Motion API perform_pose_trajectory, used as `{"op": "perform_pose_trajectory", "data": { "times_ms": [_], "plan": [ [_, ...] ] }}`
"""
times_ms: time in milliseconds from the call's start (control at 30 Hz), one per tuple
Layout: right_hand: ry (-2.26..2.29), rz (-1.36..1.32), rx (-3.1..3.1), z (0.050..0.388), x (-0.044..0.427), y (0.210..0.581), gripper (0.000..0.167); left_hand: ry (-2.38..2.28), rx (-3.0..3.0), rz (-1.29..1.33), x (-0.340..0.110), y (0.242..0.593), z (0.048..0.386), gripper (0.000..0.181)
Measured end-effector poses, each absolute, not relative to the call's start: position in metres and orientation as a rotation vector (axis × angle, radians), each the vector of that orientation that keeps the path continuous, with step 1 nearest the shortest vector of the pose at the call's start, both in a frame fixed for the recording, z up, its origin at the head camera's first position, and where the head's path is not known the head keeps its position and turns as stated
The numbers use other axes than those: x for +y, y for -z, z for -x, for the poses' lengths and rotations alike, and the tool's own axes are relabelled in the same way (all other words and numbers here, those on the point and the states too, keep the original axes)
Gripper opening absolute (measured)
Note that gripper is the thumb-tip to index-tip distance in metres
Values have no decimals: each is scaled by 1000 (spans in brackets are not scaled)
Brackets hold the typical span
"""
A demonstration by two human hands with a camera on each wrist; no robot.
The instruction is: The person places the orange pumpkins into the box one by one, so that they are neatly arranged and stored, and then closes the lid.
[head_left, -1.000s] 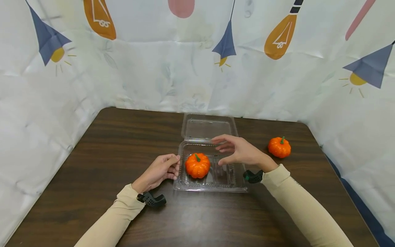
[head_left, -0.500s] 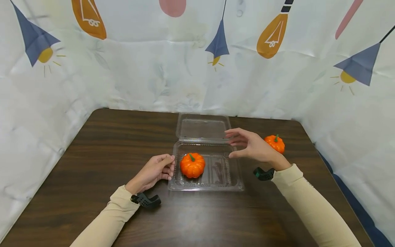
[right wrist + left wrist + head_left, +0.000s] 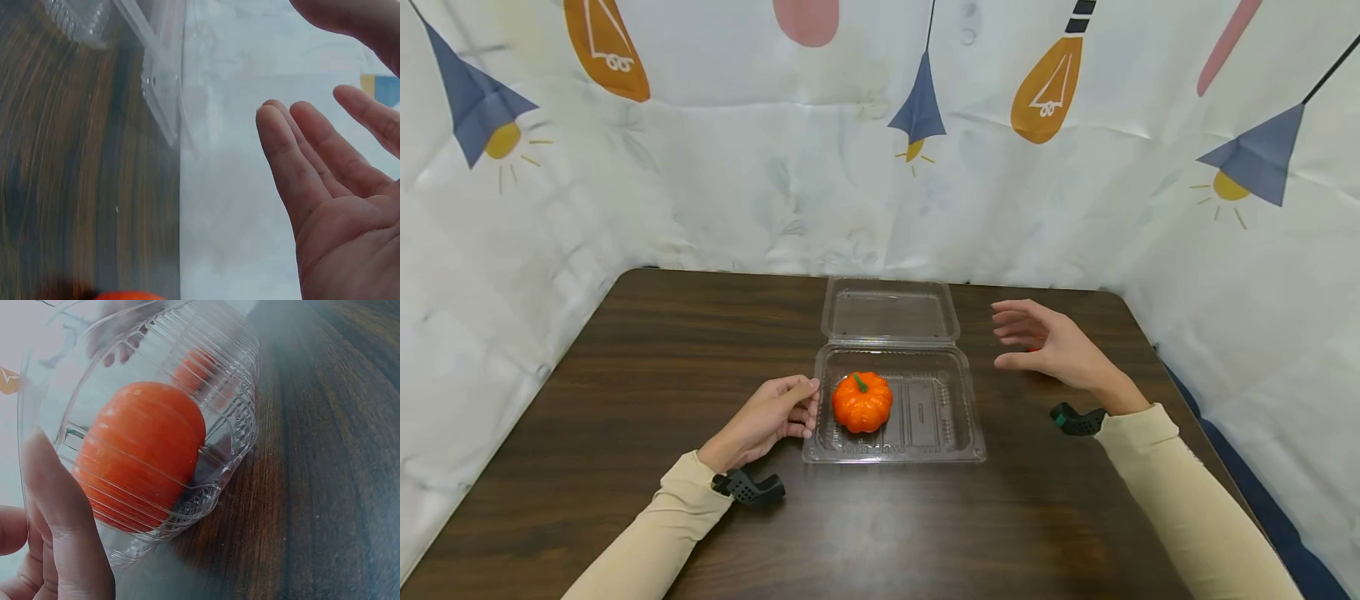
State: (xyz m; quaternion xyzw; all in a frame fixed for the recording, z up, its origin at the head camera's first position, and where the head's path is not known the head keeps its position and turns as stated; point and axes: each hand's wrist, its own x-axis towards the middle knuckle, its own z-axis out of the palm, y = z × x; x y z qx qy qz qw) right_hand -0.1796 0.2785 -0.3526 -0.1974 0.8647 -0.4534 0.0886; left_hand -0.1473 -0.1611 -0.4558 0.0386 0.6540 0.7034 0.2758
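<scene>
A clear plastic container (image 3: 925, 446) lies on the table with its lid (image 3: 891, 310) folded back behind it. An orange pumpkin (image 3: 862, 402) with a green stem sits in its left part; the left wrist view shows this pumpkin (image 3: 144, 450) through the clear wall. My left hand (image 3: 772, 417) pinches the container's left rim between thumb and fingers. To the right of the container my right hand (image 3: 1060, 346) hovers with fingers spread and nothing in them. It hides most of a second pumpkin (image 3: 1035, 343); in the right wrist view this pumpkin (image 3: 130, 295) shows at the bottom edge.
The dark wooden table (image 3: 880, 533) extends around the container. Behind it hangs a pale curtain (image 3: 737, 183) printed with lamps and bulbs. A dark blue cloth (image 3: 1262, 500) shows beyond the table's right edge.
My right hand has moved right, from above the container to over the second pumpkin, which it now mostly covers. My left hand has stayed on the rim. The head view has shifted slightly.
</scene>
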Motion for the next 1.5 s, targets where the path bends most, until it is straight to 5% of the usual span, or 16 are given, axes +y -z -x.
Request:
{"op": "perform_pose_trajectory", "data": {
  "times_ms": [1500],
  "plan": [
    [1206, 128, 2876, 164, 396, 392, 72, -1857, 1781, -84, -162, 452, 147, 30]
  ]
}}
